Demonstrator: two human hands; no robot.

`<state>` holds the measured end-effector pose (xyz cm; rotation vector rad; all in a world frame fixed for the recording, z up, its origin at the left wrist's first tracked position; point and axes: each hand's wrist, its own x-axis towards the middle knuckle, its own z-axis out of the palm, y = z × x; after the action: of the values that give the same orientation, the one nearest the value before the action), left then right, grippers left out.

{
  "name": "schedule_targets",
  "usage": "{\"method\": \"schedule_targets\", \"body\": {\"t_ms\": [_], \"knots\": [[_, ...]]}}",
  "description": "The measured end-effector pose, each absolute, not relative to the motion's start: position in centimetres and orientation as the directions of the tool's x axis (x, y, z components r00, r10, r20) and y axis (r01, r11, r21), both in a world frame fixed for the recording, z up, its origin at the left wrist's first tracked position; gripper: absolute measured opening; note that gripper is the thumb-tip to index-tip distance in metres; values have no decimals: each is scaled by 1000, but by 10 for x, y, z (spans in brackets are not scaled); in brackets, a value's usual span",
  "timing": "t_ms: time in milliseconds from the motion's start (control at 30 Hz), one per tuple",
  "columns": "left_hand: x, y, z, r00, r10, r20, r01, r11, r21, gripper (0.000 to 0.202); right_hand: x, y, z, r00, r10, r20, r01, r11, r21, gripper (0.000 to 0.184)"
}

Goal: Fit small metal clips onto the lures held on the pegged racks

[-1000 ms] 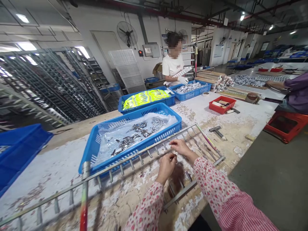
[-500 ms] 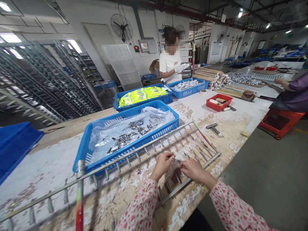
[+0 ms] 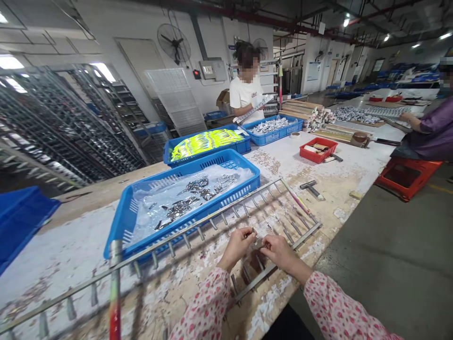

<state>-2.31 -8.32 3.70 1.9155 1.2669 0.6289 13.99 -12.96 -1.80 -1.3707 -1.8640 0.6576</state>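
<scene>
The left hand (image 3: 238, 244) is closed in a pinch, thumb against forefinger, with a small dark piece (image 3: 253, 231) showing at the tips; its full shape is hidden by the fingers. The right hand (image 3: 281, 251) is just beside it, thumb and fingers curled towards each other and pointing at the left hand's tips. Whether those right fingertips meet or close on anything, I cannot tell, since the fingers cover the spot. A narrow gap separates the two hands.

Both hands are over a metal rack (image 3: 191, 228) with rows of short pegs. Its far rail runs beyond the left fingertips, and its near bar (image 3: 307, 235) passes below the right hand. To the right of the grip, slim metal pieces (image 3: 293, 227) lie along the pegs, between the two rails. The rack's painted end bar (image 3: 297, 198) is farther right.

Beyond the hands and to the left, a blue basket (image 3: 240, 195) lined with clear plastic (image 3: 141, 226) holds loose dark, shiny pieces (image 3: 180, 208). A hammer (image 3: 312, 189) lies beyond the right hand, off to the right, with a red tray (image 3: 314, 157) farther out. Everything rests on a worn table (image 3: 336, 196) beneath the grip.
</scene>
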Motion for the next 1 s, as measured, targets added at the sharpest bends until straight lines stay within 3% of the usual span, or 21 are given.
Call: {"method": "schedule_targets", "body": {"t_ms": [167, 333, 433, 500, 600, 667, 733, 833, 1000], "knots": [[-22, -80, 30, 346, 938, -6, 568, -205, 797, 27, 145, -126, -16, -217, 960, 178, 505, 266, -821, 6], [-17, -80, 25, 200, 979, -43, 527, -70, 847, 35, 147, -119, -15, -302, 948, 100, 637, 279, -719, 21], [-16, -81, 26, 75, 983, -166, 218, 147, 965, 35, 146, -120, -13, -339, 940, 42, 673, 273, -688, 25], [-18, -82, 29, 58, 955, -289, -94, 294, 951, 29, 145, -123, -8, -317, 948, 37, 743, 273, -611, 22], [-20, -83, 35, 88, 896, -436, -451, 426, 784, 9, 143, -128, 6, -230, 961, 153, 812, 276, -514, 18], [-21, -85, 38, 122, 862, -492, -585, 463, 666, 1, 138, -132, 18, -223, 934, 278, 747, 347, -567, 15], [-19, -88, 38, 138, 845, -516, -636, 475, 608, 5, 132, -133, 31, -264, 889, 373, 609, 454, -651, 11], [-14, -96, 36, 95, 854, -511, -636, 447, 629, 8, 118, -133, 44, -298, 844, 446, 462, 537, -706, 13], [-11, -111, 31, 30, 885, -464, -570, 396, 720, 14, 100, -125, 45, -301, 838, 455, 516, 544, -661, 7]]}}
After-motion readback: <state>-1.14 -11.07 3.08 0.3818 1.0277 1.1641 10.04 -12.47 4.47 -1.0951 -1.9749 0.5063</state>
